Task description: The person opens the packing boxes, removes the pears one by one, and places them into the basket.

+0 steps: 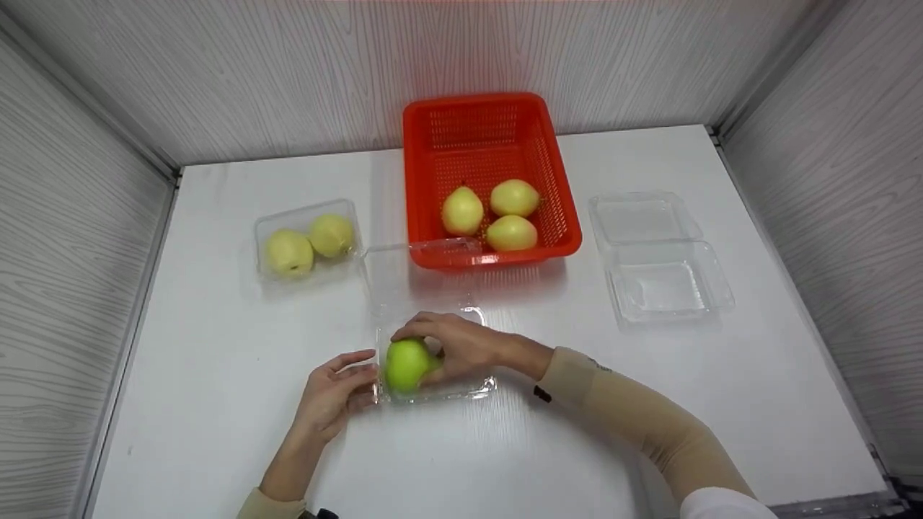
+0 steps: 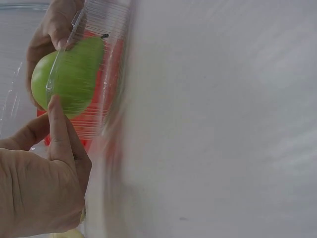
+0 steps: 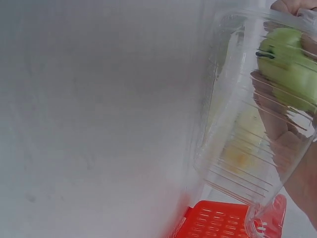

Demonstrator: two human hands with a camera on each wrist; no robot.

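Fingers and thumb of the right hand (image 1: 458, 346) were wrapped round a green pear (image 1: 405, 367), gripping it from above and from its narrow end; there it was, inside the left half of a clear box (image 1: 469, 393), stem pointing right, though whether it bore on the floor of the box I couldn't tell; the position at one end looked chosen to spare room beside it! Over to the left hand (image 1: 328, 396), fingers nearly straight, tips touching the left wall, clasping no fruit; that light touch probably kept the box from sliding while the other hand worked inside. Outward we went; the hinged lid (image 1: 389, 277) lay folded back towards the red basket (image 1: 417, 166), overlapping its near edge in the head view, presumably so the top gave free access; three pale pears (image 1: 463, 211) sat at the basket's near end, within easy reach; left and back, a second container (image 1: 281, 218) held two pears (image 1: 288, 252) side by side; away right, another clear clamshell (image 1: 656, 288) lay spread flat on the white table (image 1: 750, 404), apparently parked clear of the arms.
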